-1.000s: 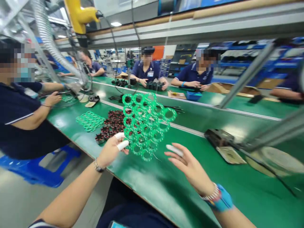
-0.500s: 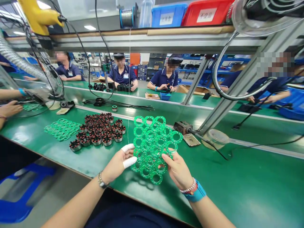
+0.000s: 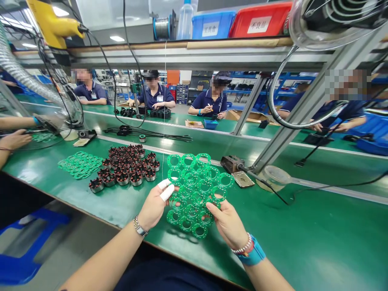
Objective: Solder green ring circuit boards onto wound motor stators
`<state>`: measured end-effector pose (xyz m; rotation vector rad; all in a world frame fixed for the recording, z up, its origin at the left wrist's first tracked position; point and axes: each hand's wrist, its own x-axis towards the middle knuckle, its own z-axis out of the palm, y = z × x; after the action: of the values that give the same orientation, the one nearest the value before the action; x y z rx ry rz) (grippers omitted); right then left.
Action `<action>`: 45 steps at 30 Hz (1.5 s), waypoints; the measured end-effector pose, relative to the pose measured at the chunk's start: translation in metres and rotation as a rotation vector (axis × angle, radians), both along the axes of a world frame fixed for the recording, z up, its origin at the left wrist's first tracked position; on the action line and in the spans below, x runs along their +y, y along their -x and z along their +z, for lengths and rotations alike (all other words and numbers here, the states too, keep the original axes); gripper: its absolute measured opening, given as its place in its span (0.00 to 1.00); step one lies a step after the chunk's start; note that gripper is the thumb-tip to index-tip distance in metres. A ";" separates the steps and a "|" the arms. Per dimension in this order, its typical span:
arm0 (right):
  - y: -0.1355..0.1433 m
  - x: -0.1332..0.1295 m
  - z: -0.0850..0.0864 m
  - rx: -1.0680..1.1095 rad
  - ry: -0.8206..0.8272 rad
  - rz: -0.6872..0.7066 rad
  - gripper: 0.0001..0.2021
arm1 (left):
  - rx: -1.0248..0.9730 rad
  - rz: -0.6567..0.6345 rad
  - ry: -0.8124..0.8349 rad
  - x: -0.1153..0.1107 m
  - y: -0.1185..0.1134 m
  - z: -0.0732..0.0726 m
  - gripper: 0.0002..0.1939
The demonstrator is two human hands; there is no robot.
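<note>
Forearms [image 3: 112,252] converge; left grip [image 3: 154,205], right grip [image 3: 229,222] hold ring panel [image 3: 196,187].

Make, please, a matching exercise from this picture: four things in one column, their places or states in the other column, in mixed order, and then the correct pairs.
Things
1. Nearer panel of ring-shaped circuit boards
2. Copper-wound motor stators
3. Spool of silvery wire
4. Red bin

Places or states
A. On the shelf, just right of the blue bin
B. Grouped on the green bench
C. Gripped by the left hand and the right hand
D. On the shelf, left of the plastic bottle

Pairs: 1-C, 2-B, 3-D, 4-A
</note>
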<state>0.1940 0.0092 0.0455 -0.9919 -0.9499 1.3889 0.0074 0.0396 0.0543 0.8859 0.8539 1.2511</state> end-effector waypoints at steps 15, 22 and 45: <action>-0.007 0.007 -0.019 -0.179 -0.105 -0.104 0.20 | 0.152 -0.033 -0.052 0.001 0.005 -0.009 0.16; -0.003 0.012 -0.021 -0.227 -0.213 -0.110 0.16 | 0.211 -0.023 -0.203 -0.003 -0.004 -0.020 0.19; 0.020 0.010 -0.023 -0.476 -0.280 -0.192 0.12 | 0.406 -0.069 -0.292 -0.002 -0.023 -0.020 0.13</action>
<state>0.1744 0.0194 0.0227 -1.1854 -1.3197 0.8432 0.0306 0.0374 0.0346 1.4257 0.9609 1.1706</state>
